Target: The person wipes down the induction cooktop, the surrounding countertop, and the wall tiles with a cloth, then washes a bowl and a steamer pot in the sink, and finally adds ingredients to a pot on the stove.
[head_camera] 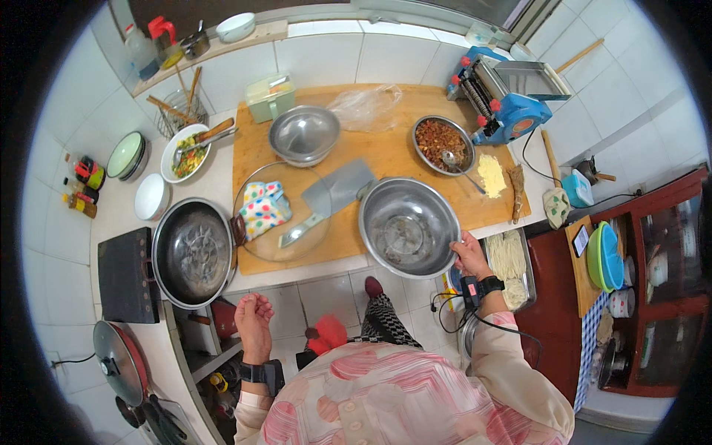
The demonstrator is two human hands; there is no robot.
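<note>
My right hand (471, 255) grips the rim of a wide stainless steel basin (403, 228) at its right side. The basin tilts over the front edge of a wooden board (345, 247), and its inside is wet with a little residue. My left hand (255, 322) hangs before the counter with curled fingers and nothing visible in it. Left of the basin lies a cleaver (347, 181), partly behind a clear glass lid (303, 258) and near a polka-dot cloth (264, 206). A dark wok (194, 250) stands close to my left hand.
Behind stand another steel bowl (304, 136), a bowl of chopped filling (442, 142) with a spoon, and a blue pasta machine (514, 114). Yellow flour (492, 175) lies on the board. A tray of noodles (506, 256) sits beside my right wrist. An induction cooker (128, 278) is at left.
</note>
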